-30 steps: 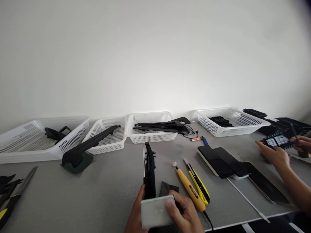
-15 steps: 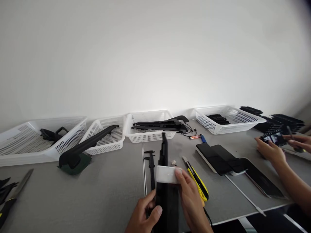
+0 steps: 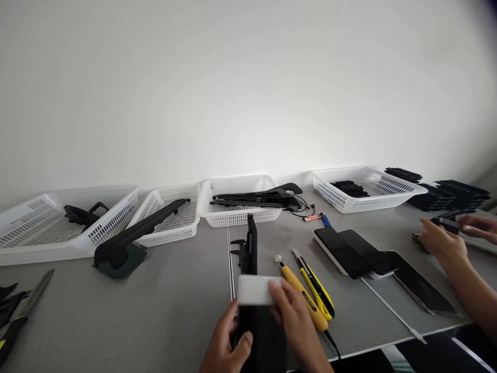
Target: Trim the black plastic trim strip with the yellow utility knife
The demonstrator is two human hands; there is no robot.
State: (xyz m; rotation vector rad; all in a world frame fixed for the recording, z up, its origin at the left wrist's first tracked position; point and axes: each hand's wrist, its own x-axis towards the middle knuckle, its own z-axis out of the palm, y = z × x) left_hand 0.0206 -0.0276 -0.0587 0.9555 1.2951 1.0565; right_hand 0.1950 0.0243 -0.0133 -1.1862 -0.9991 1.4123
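My left hand is closed round a long black plastic part, which points away from me with its narrow end tilted up over the table. In my right hand, a white rectangular block is pinched between thumb and fingers. The block lies crosswise over the black part and looks to be touching it, hiding a stretch of it. A black caliper lies partly hidden behind the part. Right of my hands rest a corded tool with a yellow handle and a yellow utility knife.
White baskets holding black parts line the wall. Several phones and a white cable lie to the right. A co-worker's hands hold a dark part near stacked black pieces. A knife lies far left.
The black part's far end has swung left, and the white block has moved slightly left and toward me. More of the yellow-handled tool shows. The co-worker's held part has turned.
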